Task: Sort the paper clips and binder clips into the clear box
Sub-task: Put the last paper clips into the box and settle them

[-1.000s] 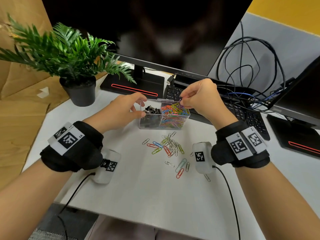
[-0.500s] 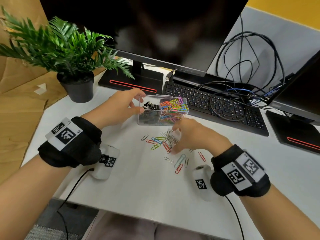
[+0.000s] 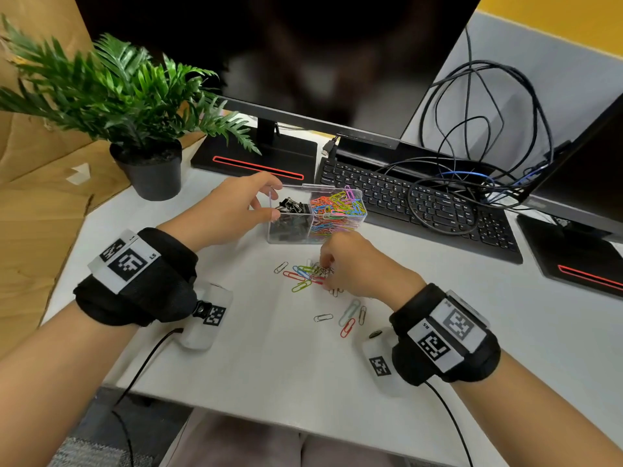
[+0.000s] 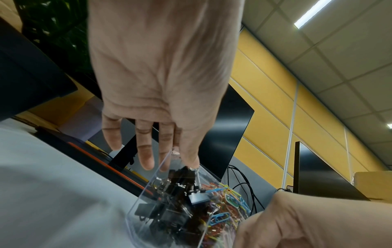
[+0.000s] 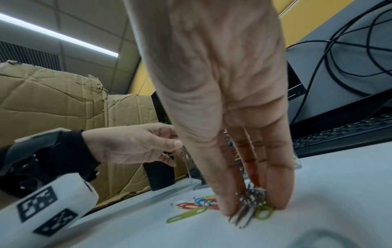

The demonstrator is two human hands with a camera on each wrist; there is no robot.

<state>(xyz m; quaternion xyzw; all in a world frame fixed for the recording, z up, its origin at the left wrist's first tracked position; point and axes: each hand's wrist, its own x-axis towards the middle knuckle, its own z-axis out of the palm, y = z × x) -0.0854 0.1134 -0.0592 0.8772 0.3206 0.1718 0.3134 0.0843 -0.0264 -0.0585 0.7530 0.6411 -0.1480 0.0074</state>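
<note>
The clear box point(image 3: 289, 235) stands mid-desk, with black binder clips point(image 3: 290, 206) in its left compartment and coloured paper clips point(image 3: 337, 210) in its right one. My left hand point(image 3: 273, 200) holds the box's left end between thumb and forefinger; the left wrist view shows the thumb on the box point(image 4: 148, 198) rim. In front of the box lies a pile of loose paper clips point(image 3: 303, 274). My right hand point(image 3: 325, 274) is down on that pile. In the right wrist view my right hand point(image 5: 252, 206) pinches a bunch of silver paper clips point(image 5: 253, 198) against the desk.
More loose clips point(image 3: 350, 313) lie nearer me. A keyboard point(image 3: 404, 197) with tangled cables point(image 3: 472, 136) sits behind and right of the box. A potted plant point(image 3: 148, 163) stands at the left and a monitor base point(image 3: 256, 160) behind. Cardboard point(image 3: 40, 203) borders the desk's left edge.
My right hand came down from the box's right compartment to the loose pile and now gathers silver clips in a pinch. The left hand stays on the box.
</note>
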